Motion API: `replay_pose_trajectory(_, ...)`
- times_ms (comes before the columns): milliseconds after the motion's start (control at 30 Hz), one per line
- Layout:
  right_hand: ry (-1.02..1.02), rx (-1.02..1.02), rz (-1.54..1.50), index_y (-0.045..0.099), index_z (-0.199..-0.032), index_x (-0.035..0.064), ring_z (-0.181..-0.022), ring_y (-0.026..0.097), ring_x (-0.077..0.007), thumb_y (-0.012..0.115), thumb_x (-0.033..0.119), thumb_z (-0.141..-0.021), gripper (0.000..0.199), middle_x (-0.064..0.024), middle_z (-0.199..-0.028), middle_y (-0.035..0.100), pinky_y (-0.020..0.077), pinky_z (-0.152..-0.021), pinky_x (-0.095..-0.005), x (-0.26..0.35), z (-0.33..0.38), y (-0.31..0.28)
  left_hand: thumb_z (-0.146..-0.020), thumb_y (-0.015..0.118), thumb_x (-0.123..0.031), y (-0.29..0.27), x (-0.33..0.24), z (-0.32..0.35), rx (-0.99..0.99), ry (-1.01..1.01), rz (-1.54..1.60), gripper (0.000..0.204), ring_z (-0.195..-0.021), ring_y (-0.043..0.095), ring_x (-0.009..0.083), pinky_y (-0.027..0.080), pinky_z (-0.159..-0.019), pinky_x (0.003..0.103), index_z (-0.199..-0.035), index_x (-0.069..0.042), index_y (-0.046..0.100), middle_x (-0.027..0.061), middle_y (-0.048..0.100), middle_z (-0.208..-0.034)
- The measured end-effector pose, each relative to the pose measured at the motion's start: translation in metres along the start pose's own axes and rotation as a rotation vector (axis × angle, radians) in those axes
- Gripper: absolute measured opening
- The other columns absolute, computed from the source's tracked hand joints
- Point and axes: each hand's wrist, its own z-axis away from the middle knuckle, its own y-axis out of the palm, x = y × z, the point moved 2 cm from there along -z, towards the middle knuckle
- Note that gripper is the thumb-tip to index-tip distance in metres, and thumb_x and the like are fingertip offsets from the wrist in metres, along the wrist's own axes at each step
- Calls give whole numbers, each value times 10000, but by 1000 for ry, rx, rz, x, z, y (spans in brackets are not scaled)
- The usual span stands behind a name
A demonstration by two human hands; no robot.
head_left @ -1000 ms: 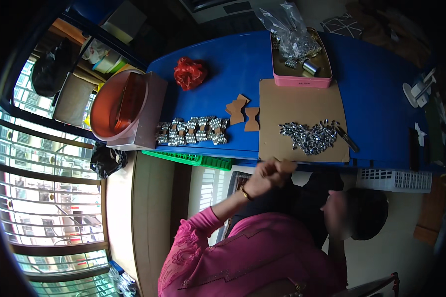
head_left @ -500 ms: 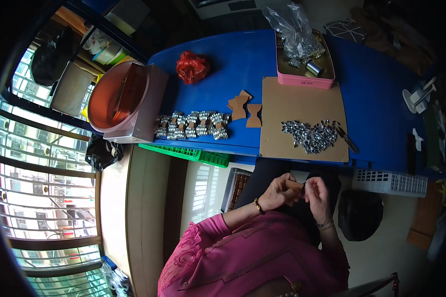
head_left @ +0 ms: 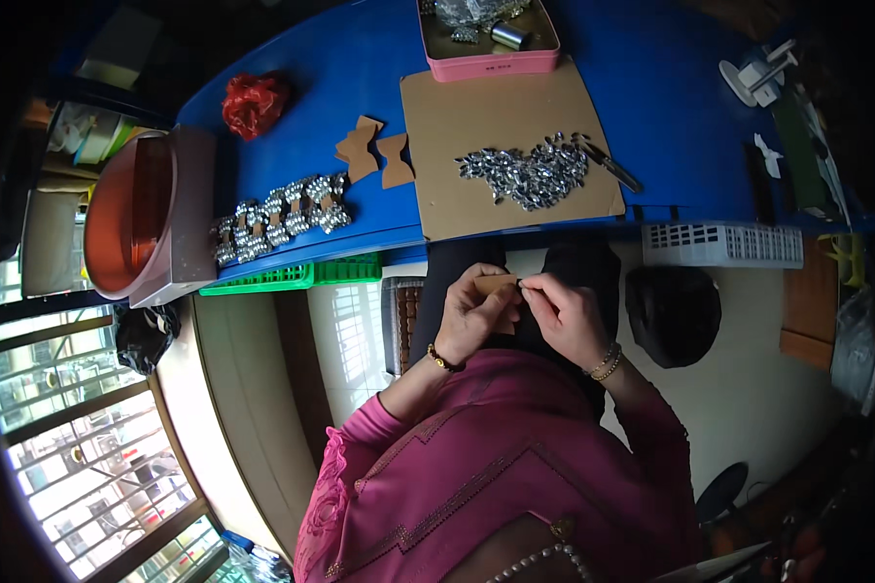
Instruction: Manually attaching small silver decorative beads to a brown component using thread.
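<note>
cardboard piece point(head_left: 494, 285) half hidden between hands

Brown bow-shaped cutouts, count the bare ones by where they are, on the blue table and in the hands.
On the blue table: 2 brown bow cutouts
Held between left hand and right hand: 1 brown cutout
Total: 3

A single head-worn fisheye view looks steeply down from above the person's chest, close to the fingers point(head_left: 533, 290), which sit near the middle of the picture. Beyond the fingers the blue worktop point(head_left: 651, 87) curves along the upper rim; floor lies beneath them.
</note>
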Motion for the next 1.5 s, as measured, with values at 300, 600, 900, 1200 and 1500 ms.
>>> replay_pose_trajectory(300,-24,-12,5,585,-898,16,-558,611,-246,575,26,-790,110,-143,-675,603,442,-463,-281,-6,6,2,-854,523,-69,4,1,1,-75,-40,-36,128,-596,569,80,488,-490,204,-966,-10,502,43,603,-759)
replay_pose_trajectory(600,-23,-37,-10,595,-888,13,-559,612,-245,578,19,-784,106,-142,-675,604,443,-462,-278,-4,8,-1,-849,525,-53,4,5,1,-84,-48,-68,95,-622,584,86,495,-531,213,-930,-4,517,45,616,-764)
replay_pose_trajectory(900,90,84,-109,567,-852,2,-519,593,-192,541,46,-818,61,-114,-627,586,429,-456,-260,-18,11,4,-704,616,77,9,5,7,-80,650,-820,108,-565,590,185,462,-517,246,-783,11,588,90,602,-686)
replay_pose_trajectory(1200,444,255,-531,537,-789,8,-513,503,-68,516,76,-845,91,-48,-638,572,377,-464,-214,-51,13,3,-649,657,48,3,-9,1,70,622,-860,157,-687,573,228,451,-630,278,-783,-14,605,84,582,-742)
replay_pose_trajectory(1500,695,-97,-677,556,-818,55,-584,492,-64,509,142,-860,106,-5,-660,542,396,-586,-218,-59,6,11,-637,638,34,13,-6,7,269,608,-866,177,-738,540,195,391,-719,289,-793,-46,620,56,566,-784)
